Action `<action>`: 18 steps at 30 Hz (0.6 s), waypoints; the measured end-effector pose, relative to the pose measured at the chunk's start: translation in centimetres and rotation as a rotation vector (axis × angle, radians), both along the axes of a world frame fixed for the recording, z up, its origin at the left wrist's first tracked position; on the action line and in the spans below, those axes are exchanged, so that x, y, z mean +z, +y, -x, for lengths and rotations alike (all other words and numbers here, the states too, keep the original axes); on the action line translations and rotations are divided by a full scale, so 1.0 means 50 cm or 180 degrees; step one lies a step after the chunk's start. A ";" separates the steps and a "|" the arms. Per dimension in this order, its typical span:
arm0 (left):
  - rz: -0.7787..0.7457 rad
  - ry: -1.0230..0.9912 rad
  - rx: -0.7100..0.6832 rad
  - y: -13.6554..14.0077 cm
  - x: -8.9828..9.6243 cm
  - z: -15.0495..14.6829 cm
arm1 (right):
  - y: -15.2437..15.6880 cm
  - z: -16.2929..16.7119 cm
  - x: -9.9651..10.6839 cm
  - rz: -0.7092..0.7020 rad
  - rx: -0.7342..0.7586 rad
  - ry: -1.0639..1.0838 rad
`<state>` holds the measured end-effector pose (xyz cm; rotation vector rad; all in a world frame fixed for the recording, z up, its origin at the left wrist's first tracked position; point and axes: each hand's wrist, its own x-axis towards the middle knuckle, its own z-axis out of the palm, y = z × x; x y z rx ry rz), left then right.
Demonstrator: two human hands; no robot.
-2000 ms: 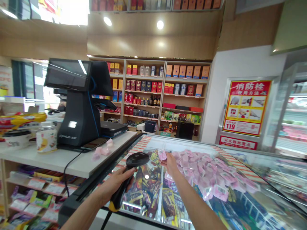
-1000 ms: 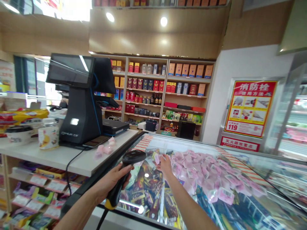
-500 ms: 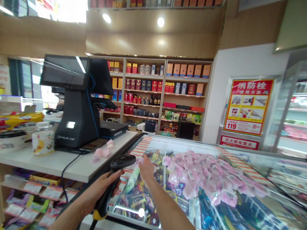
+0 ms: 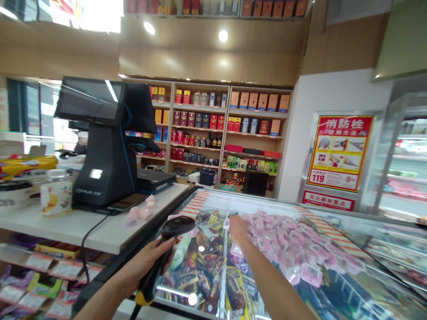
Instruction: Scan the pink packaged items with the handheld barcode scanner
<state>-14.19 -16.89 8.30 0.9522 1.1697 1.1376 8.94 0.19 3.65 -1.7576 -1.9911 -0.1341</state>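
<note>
My left hand (image 4: 151, 258) is wrapped round the grip of a black and yellow barcode scanner (image 4: 176, 226), its head tilted up over the glass-topped freezer (image 4: 213, 200). At the left edge of a heap of small pink packets (image 4: 276, 235), my right hand (image 4: 238, 229) has its fingers bent together on a pink packet with a white label (image 4: 227, 223). The fingertips are partly hidden behind the hand. Another pink packet (image 4: 192, 232) lies just behind the scanner head. Wrapped ice creams (image 4: 196, 275) show through the glass.
On the white counter (image 4: 110, 235) at left stand a black cash register (image 4: 103, 164), a jar (image 4: 56, 195) and a phone (image 4: 128, 202). A few pink packets (image 4: 140, 213) lie there. The scanner's cable hangs below it. Shelves of boxed bottles (image 4: 200, 120) line the back wall.
My right hand has moved rightward from beside the scanner to the left edge of the pink heap. A pink packet now shows by the scanner where that hand was. The left hand stays on the scanner.
</note>
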 end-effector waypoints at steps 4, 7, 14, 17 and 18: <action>-0.0156 -0.0044 -0.0116 -0.002 -0.010 -0.007 | -0.015 -0.016 -0.001 -0.0101 0.0110 0.0117; -0.0274 0.0096 -0.0281 -0.004 -0.009 -0.019 | -0.027 -0.016 0.003 -0.0270 0.0087 0.0725; -0.0338 0.0242 -0.0422 -0.001 0.013 -0.064 | -0.023 -0.004 -0.016 -0.0219 0.0017 0.2431; -0.0395 0.0270 -0.0475 0.003 0.011 -0.071 | -0.017 0.001 -0.032 -0.0098 0.0058 0.2782; -0.0409 0.0276 -0.0483 0.004 0.009 -0.072 | -0.016 0.003 -0.036 -0.0060 0.0066 0.2894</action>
